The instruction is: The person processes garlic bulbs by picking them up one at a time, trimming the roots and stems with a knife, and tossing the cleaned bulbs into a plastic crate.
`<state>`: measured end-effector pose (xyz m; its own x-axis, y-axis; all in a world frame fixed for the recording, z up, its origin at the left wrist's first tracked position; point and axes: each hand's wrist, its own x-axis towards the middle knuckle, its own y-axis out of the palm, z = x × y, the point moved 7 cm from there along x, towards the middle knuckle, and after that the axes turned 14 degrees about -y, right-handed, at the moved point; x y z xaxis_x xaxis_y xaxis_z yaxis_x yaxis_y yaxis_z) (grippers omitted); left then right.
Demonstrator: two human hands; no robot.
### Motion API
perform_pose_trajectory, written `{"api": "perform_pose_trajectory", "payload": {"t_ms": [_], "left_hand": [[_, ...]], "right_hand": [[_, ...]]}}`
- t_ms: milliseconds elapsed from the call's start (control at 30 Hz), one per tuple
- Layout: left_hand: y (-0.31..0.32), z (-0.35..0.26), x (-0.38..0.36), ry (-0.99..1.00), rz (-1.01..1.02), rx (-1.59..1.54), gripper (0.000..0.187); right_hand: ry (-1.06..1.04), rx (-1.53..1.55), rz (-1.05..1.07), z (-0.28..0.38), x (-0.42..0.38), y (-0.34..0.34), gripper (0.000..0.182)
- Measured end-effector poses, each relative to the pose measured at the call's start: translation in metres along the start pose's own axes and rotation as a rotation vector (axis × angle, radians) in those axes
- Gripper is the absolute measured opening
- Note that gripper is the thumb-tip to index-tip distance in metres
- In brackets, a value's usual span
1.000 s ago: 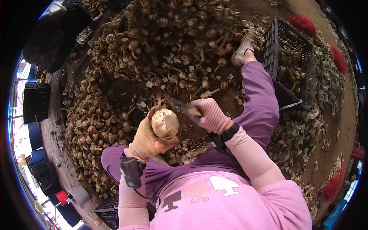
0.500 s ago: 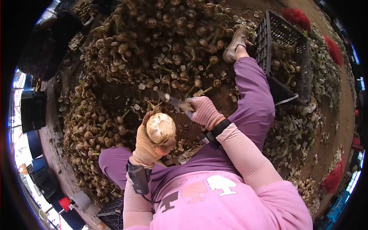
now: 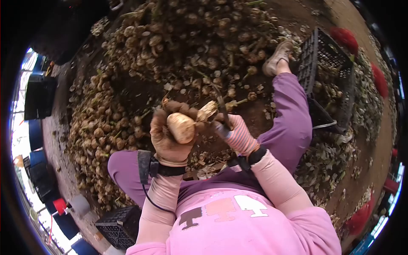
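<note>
My left hand [image 3: 166, 137], in a dirty striped glove, grips a pale garlic bulb [image 3: 181, 126] in front of my chest, its stem end pointing right. My right hand [image 3: 236, 134], also in a striped glove, holds a knife [image 3: 221, 107] whose dark blade stands upright against the bulb's stem end [image 3: 207, 111]. Both hands are close together above my purple-trousered lap. A black strap sits on each wrist.
A large heap of unpeeled garlic bulbs [image 3: 187, 38] fills the ground ahead and to the left. A black plastic crate [image 3: 329, 68] holding bulbs stands at right beside my outstretched leg [image 3: 289, 110]. Trimmed husks [image 3: 327, 157] litter the right. Red mesh bags [image 3: 346, 38] and another crate [image 3: 117, 225] lie around.
My left hand has turned the bulb sideways and lifted it. My right hand has swung the knife from pointing left to upright, bringing the blade against the bulb's stem end.
</note>
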<state>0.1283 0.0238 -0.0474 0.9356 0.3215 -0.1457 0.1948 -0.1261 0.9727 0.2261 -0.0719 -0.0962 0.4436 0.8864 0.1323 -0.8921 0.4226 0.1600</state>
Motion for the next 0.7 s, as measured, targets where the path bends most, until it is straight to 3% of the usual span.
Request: {"api": "perform_pose_trajectory", "payload": {"t_ms": [100,167,233,300,367,433,467,500,567,633,667,700], "left_hand": [[0.004,0.01,0.01,-0.052,0.043,-0.067,0.039],[0.011,0.02,0.013,-0.131,0.094,-0.111,0.035],[0.012,0.019,0.011,-0.093,0.008,-0.111,0.033],[0.035,0.011,0.006,-0.103,0.221,-0.064,0.038],[0.044,-0.003,0.004,-0.042,0.126,0.05,0.04],[0.036,-0.041,-0.005,0.064,-0.284,0.924,0.037],[0.023,-0.062,-0.013,0.123,-0.412,0.907,0.024],[0.01,-0.091,-0.024,0.19,-0.58,1.079,0.012],[0.015,-0.149,-0.048,0.487,-0.7,1.724,0.018],[0.028,-0.212,-0.087,0.7,-0.964,2.145,0.027],[0.022,-0.255,-0.112,0.561,-1.346,2.283,0.037],[0.02,-0.287,-0.136,0.381,-1.748,2.367,0.048]], "right_hand": [[-0.098,0.078,-0.003,0.025,0.006,0.004,0.02],[-0.141,-0.16,0.132,0.028,0.009,0.004,0.019],[-0.08,-0.186,0.153,-0.018,0.002,0.003,0.018],[0.193,0.018,-0.018,-0.087,-0.006,-0.001,0.021],[0.155,-0.027,0.021,-0.068,0.0,0.003,0.024],[0.132,-0.122,-0.085,-0.062,0.001,-0.007,0.026],[0.177,-0.076,-0.116,-0.058,0.001,-0.01,0.024],[0.224,-0.031,-0.152,-0.053,-0.001,-0.014,0.023],[0.273,-0.002,-0.216,-0.044,-0.003,-0.021,0.02],[0.331,-0.077,-0.218,-0.037,-0.006,-0.024,0.019],[0.366,-0.074,-0.215,-0.034,-0.007,-0.021,0.019],[0.253,-0.122,-0.213,-0.038,-0.003,-0.022,0.018]]}}
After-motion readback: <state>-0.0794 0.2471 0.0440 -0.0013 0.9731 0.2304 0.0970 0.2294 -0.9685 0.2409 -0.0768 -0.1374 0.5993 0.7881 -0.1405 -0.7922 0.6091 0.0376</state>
